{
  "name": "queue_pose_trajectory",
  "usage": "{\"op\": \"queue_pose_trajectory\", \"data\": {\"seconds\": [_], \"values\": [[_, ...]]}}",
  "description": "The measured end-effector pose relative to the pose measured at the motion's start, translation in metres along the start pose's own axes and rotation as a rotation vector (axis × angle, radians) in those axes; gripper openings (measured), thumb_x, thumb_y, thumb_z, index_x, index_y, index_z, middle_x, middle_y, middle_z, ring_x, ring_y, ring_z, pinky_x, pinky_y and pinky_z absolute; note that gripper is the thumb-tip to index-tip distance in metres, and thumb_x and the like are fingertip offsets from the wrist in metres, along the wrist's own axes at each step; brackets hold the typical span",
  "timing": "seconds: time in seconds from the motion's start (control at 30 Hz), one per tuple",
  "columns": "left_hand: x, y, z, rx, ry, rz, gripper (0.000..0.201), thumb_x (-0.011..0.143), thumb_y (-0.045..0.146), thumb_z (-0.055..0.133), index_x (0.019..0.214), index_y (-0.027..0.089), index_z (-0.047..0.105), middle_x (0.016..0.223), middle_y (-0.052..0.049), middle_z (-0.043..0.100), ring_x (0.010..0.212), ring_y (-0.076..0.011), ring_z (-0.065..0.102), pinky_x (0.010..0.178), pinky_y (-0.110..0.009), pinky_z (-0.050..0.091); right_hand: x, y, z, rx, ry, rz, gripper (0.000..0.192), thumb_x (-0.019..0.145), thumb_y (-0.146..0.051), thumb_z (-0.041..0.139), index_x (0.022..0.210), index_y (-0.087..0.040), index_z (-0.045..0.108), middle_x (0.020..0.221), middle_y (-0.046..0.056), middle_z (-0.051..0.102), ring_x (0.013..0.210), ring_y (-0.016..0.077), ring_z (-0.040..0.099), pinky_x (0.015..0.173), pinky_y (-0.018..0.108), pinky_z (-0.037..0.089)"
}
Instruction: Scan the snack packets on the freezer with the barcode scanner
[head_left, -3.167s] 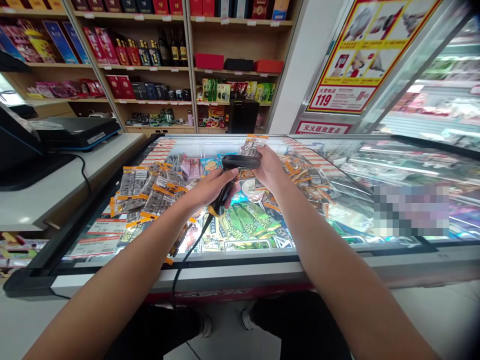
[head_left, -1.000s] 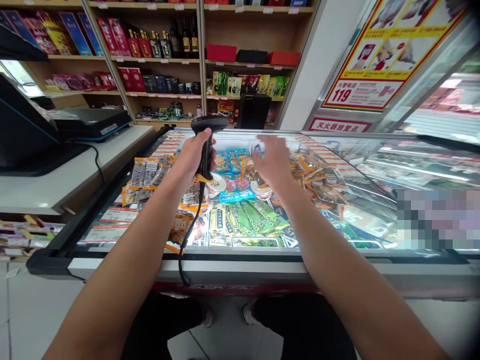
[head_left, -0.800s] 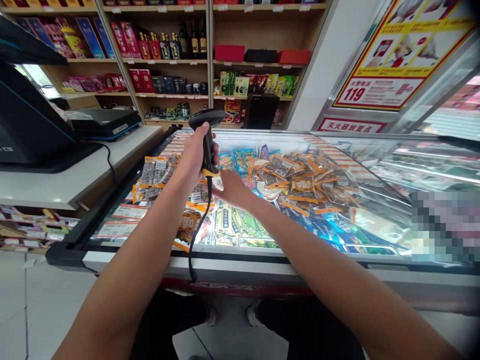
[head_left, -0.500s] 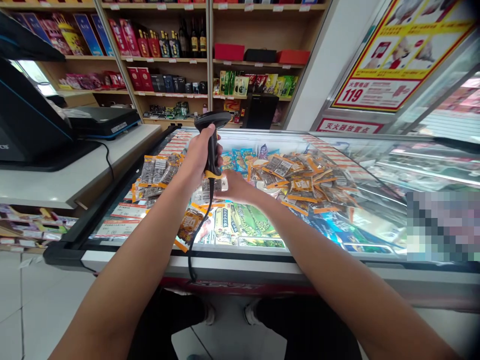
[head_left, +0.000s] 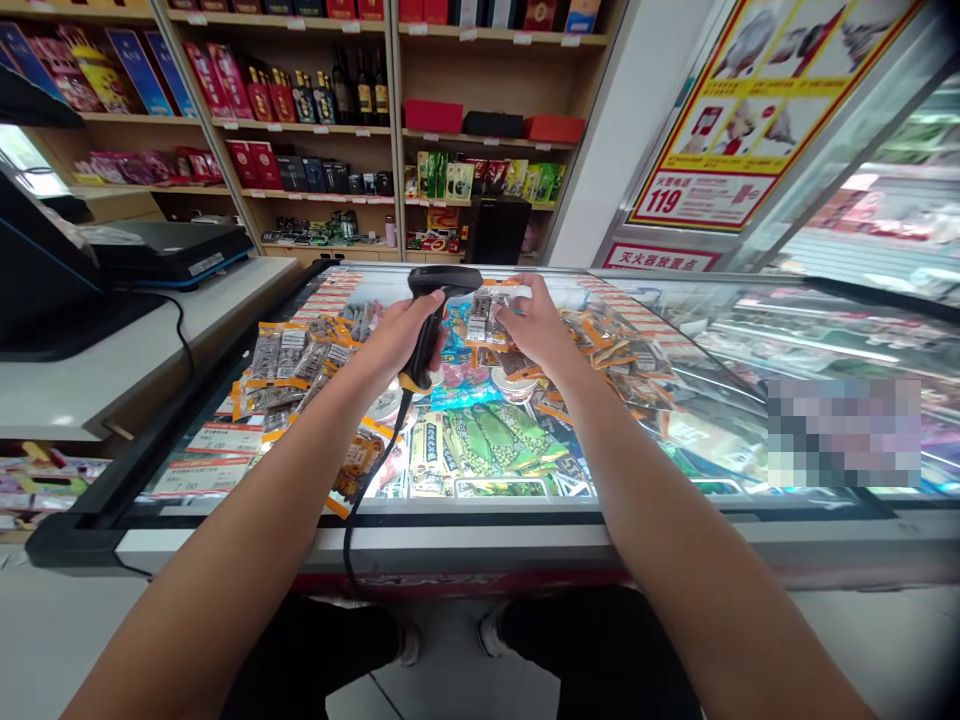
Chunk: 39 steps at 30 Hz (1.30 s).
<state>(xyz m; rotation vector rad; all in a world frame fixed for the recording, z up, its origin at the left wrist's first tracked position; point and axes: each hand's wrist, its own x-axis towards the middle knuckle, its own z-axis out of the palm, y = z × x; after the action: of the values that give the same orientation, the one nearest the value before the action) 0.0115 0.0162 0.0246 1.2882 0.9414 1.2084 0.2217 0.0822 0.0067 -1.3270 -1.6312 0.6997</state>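
Observation:
My left hand (head_left: 397, 340) grips the handle of a black corded barcode scanner (head_left: 439, 295), its head raised and turned to the right. Just beside the scanner head, my right hand (head_left: 534, 328) holds up a small snack packet (head_left: 484, 316) with orange trim. Both hands hover above the glass lid of a chest freezer (head_left: 465, 515). A pile of similar orange-trimmed packets (head_left: 296, 365) lies on the lid to the left, and another pile (head_left: 626, 355) lies to the right.
A white counter (head_left: 112, 370) at left carries a black register and a flat black device (head_left: 169, 255). The scanner cable (head_left: 360, 510) hangs over the freezer's front edge. Wooden shelves of boxes and bottles (head_left: 315, 110) line the back wall. A glass-door cooler (head_left: 862, 190) stands at right.
My right hand reached down left under the scanner, took a packet from the lid and lifted it to the scanner head. The scanner lowered slightly.

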Motion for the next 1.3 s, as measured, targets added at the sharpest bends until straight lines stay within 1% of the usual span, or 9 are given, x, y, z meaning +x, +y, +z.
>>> {"op": "queue_pose_trajectory", "data": {"seconds": [0.5,0.67,0.77,0.87,0.93,1.0,1.1,1.17,1.3], "values": [[0.001,-0.002,-0.006,-0.012,-0.066,-0.025,0.037,0.09,0.056,0.062,0.082,0.021,0.054,0.059,0.001,0.058,0.038,-0.0107,0.051,0.039,-0.023,0.037,-0.004,0.0,-0.003,-0.175,-0.016,-0.111,0.054,0.093,-0.036,0.058,0.144,-0.024,0.044,0.105,0.006,0.062,0.066,0.0169,0.058,0.06,0.032,0.049],[0.001,-0.001,-0.005,-0.018,-0.059,-0.046,0.037,0.09,0.055,0.062,0.082,0.02,0.054,0.059,0.0,0.059,0.038,-0.0111,0.052,0.039,-0.023,0.036,0.003,0.011,-0.005,-0.243,0.047,-0.118,0.056,0.092,-0.034,0.055,0.146,-0.022,0.045,0.092,0.003,0.062,0.068,0.0202,0.059,0.067,0.035,0.051],[0.004,0.001,-0.007,-0.064,0.002,-0.021,0.039,0.088,0.059,0.064,0.085,0.02,0.054,0.057,0.001,0.058,0.037,-0.0113,0.051,0.039,-0.023,0.037,0.005,0.02,-0.01,-0.479,0.108,-0.116,0.058,0.089,-0.033,0.059,0.144,-0.018,0.049,0.093,0.01,0.066,0.087,0.0299,0.063,0.081,0.045,0.052],[0.008,0.007,-0.013,-0.086,0.118,-0.004,0.041,0.088,0.061,0.064,0.087,0.021,0.054,0.055,0.003,0.057,0.036,-0.0114,0.051,0.04,-0.024,0.037,0.001,0.02,-0.01,-0.748,0.26,-0.148,0.058,0.085,-0.032,0.066,0.139,-0.014,0.056,0.125,0.025,0.063,0.121,0.0453,0.053,0.098,0.062,0.044],[0.01,0.011,-0.018,-0.084,0.193,0.014,0.042,0.089,0.063,0.063,0.088,0.022,0.053,0.055,0.003,0.057,0.037,-0.0114,0.051,0.04,-0.024,0.038,-0.006,0.013,-0.001,-0.766,0.283,-0.245,0.054,0.087,-0.031,0.063,0.139,-0.016,0.058,0.14,0.026,0.055,0.132,0.0479,0.045,0.104,0.066,0.039],[0.011,0.015,-0.024,-0.085,0.254,0.035,0.043,0.089,0.064,0.061,0.089,0.022,0.054,0.055,0.003,0.058,0.038,-0.0113,0.051,0.042,-0.024,0.038,-0.016,0.002,0.018,-0.671,0.134,-0.377,0.046,0.094,-0.029,0.054,0.138,-0.018,0.06,0.139,0.022,0.059,0.132,0.0426,0.048,0.108,0.063,0.04],[0.012,0.018,-0.031,-0.086,0.325,0.077,0.045,0.09,0.068,0.058,0.091,0.023,0.056,0.055,0.003,0.057,0.04,-0.0113,0.053,0.044,-0.024,0.038,-0.039,-0.014,0.06,-0.517,-0.214,-0.504,0.04,0.103,-0.029,0.044,0.134,-0.018,0.065,0.13,0.015,0.067,0.128,0.033,0.056,0.114,0.054,0.042],[0.012,0.019,-0.036,-0.1,0.352,0.112,0.047,0.089,0.07,0.057,0.093,0.023,0.057,0.054,0.004,0.055,0.041,-0.0115,0.054,0.045,-0.025,0.038,-0.055,-0.019,0.088,-0.525,-0.365,-0.575,0.045,0.103,-0.037,0.05,0.143,-0.018,0.061,0.147,0.016,0.059,0.14,0.0353,0.048,0.114,0.053,0.042],[0.012,0.021,-0.039,-0.16,0.357,0.143,0.05,0.087,0.072,0.059,0.095,0.023,0.059,0.053,0.003,0.053,0.042,-0.0121,0.053,0.044,-0.026,0.038,-0.071,-0.019,0.124,-0.598,-0.494,-0.636,0.062,0.1,-0.047,0.059,0.154,-0.018,0.05,0.163,0.016,0.043,0.144,0.0408,0.041,0.111,0.055,0.044]]}}
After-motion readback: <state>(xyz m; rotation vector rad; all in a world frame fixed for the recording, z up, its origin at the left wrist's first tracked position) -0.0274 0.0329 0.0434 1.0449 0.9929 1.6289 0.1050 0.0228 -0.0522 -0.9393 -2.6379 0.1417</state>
